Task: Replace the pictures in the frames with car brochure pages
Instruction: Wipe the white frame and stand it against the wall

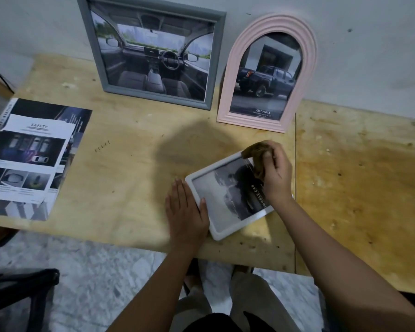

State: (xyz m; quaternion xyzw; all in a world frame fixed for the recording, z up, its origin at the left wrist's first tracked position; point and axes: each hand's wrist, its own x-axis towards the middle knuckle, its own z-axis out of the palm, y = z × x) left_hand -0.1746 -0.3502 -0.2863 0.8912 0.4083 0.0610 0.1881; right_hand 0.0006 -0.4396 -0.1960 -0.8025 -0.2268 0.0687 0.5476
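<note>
The left hand [186,209] lies flat, fingers straight and together, steadying the white frame [216,232] on the table [130,188]; right hand [274,172] fingers pinch a brown cloth [254,152] against its glass.

Three frames and a brochure stack [27,159] are sharing the table [130,164].
The large frame [91,44] and, right of it, the arched frame [228,75] are leaning on the wall [369,44] behind. The small frame [217,234] is lying flat in front, the left hand [186,212] resting at its left edge, the right hand [273,173] holding a cloth [255,154] on its far corner.
</note>
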